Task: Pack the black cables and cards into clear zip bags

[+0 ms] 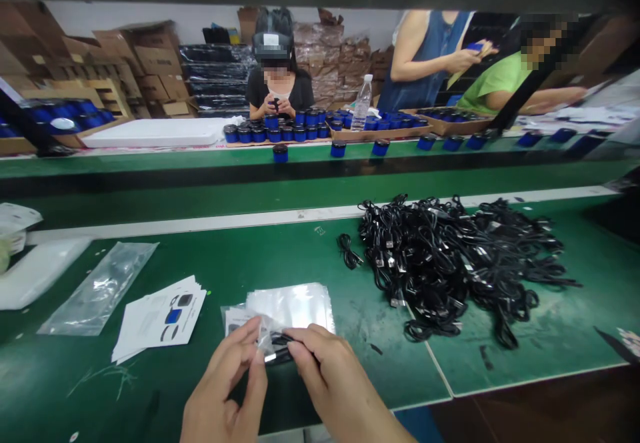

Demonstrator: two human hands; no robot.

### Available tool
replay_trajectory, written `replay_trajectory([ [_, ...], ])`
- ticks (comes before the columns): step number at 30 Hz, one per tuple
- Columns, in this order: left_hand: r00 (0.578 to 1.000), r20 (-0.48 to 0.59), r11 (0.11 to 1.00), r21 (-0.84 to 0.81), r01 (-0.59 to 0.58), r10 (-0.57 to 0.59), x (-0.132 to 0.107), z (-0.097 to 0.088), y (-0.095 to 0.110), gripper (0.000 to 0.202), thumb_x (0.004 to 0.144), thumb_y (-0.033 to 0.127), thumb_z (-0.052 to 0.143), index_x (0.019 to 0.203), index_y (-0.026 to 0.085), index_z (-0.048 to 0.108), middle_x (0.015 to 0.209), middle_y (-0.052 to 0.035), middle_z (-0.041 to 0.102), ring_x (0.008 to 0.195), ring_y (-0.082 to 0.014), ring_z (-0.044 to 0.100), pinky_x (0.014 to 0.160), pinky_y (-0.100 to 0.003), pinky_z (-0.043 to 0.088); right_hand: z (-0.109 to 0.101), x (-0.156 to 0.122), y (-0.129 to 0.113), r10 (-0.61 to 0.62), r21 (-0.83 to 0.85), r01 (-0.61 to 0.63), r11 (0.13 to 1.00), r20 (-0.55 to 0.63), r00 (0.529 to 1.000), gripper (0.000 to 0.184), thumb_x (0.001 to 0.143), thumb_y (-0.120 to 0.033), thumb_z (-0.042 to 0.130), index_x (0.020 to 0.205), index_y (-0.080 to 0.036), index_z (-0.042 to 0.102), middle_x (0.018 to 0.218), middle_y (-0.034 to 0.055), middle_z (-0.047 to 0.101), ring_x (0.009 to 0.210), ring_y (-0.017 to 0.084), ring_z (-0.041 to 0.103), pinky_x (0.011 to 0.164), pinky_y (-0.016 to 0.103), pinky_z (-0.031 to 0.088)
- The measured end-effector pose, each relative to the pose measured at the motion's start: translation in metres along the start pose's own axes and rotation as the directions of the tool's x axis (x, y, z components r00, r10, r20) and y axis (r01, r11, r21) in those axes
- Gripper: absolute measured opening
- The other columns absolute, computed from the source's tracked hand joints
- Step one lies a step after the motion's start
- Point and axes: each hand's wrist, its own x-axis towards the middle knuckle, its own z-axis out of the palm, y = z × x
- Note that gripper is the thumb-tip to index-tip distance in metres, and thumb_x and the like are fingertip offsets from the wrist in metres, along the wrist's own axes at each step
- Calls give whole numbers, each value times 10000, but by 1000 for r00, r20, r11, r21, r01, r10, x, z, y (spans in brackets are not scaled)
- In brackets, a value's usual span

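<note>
Near the table's front edge, my left hand (227, 379) pinches the opening of a small clear plastic bag (265, 334). A printed card (234, 316) shows through the bag's left part. My right hand (333, 373) grips a coiled black USB cable (280, 346), whose near end is at the bag's mouth; how far it is inside is hard to see. Just behind both hands lies a stack of clear bags (300, 299). Left of them is a pile of printed leaflets (163, 319) with product pictures.
A heap of coiled black cables (440, 256) covers the right side, with one loose cable (349, 251) beside it. A larger clear bag (100, 289) lies at left. Beyond the white strip, blue jars (280, 153) stand spaced in a row. Co-workers (280, 89) are at the far side.
</note>
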Motion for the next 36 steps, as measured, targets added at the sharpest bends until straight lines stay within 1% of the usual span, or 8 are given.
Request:
replay_trajectory([
  [5, 993, 59, 995, 21, -99, 97, 5, -9, -1, 184, 835, 394, 510, 810, 271, 645, 1131, -13, 685, 897, -153, 710, 697, -169, 565, -7, 0, -1, -1, 105, -5, 994, 55, 998, 217, 924, -214, 443, 972, -216, 655, 868, 43, 660, 809, 175, 620, 740, 249, 457],
  [9, 1000, 10, 1000, -6, -21, 21, 1, -6, 6, 234, 838, 429, 486, 730, 258, 603, 1155, -11, 670, 858, -150, 716, 572, -138, 550, -3, -1, 0, 15, 57, -16, 998, 30, 999, 116, 851, -222, 563, 891, -223, 672, 759, 5, 630, 648, 134, 581, 604, 198, 416],
  [13, 999, -24, 999, 14, -47, 48, -6, 1, 9, 237, 834, 422, 489, 743, 242, 613, 1178, -26, 658, 846, -154, 709, 370, -121, 464, 7, -3, -1, 0, -142, -13, 990, -90, 996, 158, 844, -269, 537, 803, -203, 675, 641, 8, 626, 539, 132, 548, 522, 211, 340],
  [17, 998, -10, 996, 62, -63, 64, -9, 3, 8, 238, 847, 408, 472, 770, 243, 625, 1198, -38, 643, 782, -145, 711, 261, -126, 352, 6, 0, -6, 105, -67, -107, 992, -45, 994, 254, 851, -277, 519, 643, -193, 638, 567, -8, 625, 502, 110, 519, 485, 197, 294],
  [23, 988, -46, 983, 123, -138, 144, -9, 4, 6, 250, 861, 402, 469, 752, 251, 636, 1182, -44, 597, 920, -187, 674, 586, -208, 544, 0, 3, -11, 138, 8, -138, 990, 16, 990, 319, 857, -311, 504, 580, -174, 584, 498, -35, 479, 481, 94, 370, 483, 216, 254],
  [29, 993, -40, 993, 54, -108, 110, -7, 0, 6, 238, 853, 405, 488, 756, 243, 632, 1194, -50, 552, 931, -181, 656, 634, -219, 554, -2, 0, -6, 180, 350, -233, 907, 178, 967, 161, 837, -279, 533, 764, -163, 618, 586, -54, 460, 525, 87, 381, 481, 189, 291],
  [33, 1000, 4, 999, -48, -22, 22, -5, -5, 9, 249, 834, 440, 517, 758, 232, 629, 1193, -63, 554, 837, -167, 669, 425, -156, 500, -6, 0, -3, 104, 237, -118, 964, 71, 992, 119, 809, -197, 545, 712, -163, 606, 581, -58, 448, 551, 90, 376, 522, 190, 303],
  [36, 998, 7, 998, -10, -67, 67, -4, -6, 8, 232, 850, 406, 503, 751, 238, 627, 1180, -54, 563, 924, -175, 658, 624, -197, 564, -5, 0, -4, 79, 164, -82, 983, 26, 997, 226, 851, -232, 504, 648, -166, 579, 560, -55, 422, 539, 91, 349, 513, 192, 288],
])
